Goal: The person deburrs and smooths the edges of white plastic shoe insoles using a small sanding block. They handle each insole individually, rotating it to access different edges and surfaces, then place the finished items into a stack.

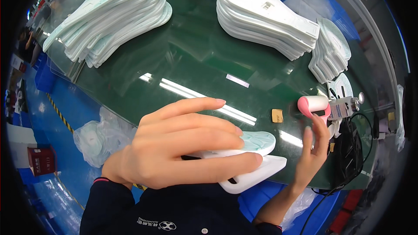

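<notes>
White sole-shaped pieces (pixel 261 174) with rounded ends, one faced in textured pale teal, are clamped in the grip of the left hand (pixel 161 152) at the counter's near edge. At a pink-and-white roller (pixel 314 104) is the right hand (pixel 314 152); whether its grip encloses the handle, I cannot tell.

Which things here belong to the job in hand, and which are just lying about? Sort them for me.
In the job, as it looks:
- sole pieces under the left hand
- pink tool by the right hand's fingertips
- left stack and right stack, probably

Lying about, it seems:
- bottle
- brown square
- black bag
- red box
</notes>
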Motion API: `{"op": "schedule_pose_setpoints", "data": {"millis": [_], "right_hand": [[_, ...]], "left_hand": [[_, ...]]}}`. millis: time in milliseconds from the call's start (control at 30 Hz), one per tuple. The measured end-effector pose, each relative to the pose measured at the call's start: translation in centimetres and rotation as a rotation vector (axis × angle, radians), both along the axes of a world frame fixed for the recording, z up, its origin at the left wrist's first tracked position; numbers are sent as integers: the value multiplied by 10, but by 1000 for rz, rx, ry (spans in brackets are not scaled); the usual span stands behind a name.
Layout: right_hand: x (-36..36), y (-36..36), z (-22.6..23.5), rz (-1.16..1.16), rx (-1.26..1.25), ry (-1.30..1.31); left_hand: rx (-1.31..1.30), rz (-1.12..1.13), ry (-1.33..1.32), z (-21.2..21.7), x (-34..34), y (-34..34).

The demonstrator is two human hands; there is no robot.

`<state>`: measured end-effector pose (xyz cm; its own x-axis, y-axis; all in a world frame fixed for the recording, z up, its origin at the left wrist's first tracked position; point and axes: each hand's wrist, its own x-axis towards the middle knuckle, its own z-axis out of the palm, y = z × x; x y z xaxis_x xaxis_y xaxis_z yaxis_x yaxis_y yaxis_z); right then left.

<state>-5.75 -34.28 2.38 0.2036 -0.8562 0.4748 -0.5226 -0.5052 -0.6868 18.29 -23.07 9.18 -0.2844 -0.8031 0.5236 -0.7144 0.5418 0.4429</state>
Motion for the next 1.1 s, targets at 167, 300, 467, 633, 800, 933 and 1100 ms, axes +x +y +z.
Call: {"op": "schedule_pose_setpoints", "data": {"millis": [167,300,467,633,800,933,1100], "right_hand": [[26,23,-1,501,162,-208],[33,27,-9,551,257,-355],[41,31,-9,556,281,-618],[43,38,11,508,395,-751],[43,47,24,552,390,-743],[42,46,14,619,236,-697],[46,52,16,572,168,-697]], "left_hand": [[-4,0,55,-2,1,4],[4,13,73,-8,0,4],[-33,114,125,-12,-6,6],[-158,176,26,-21,-13,-4],[-76,107,159,-18,-10,2],[-137,52,214,-26,-7,-1],[-178,-14,228,-28,-1,3]]}}
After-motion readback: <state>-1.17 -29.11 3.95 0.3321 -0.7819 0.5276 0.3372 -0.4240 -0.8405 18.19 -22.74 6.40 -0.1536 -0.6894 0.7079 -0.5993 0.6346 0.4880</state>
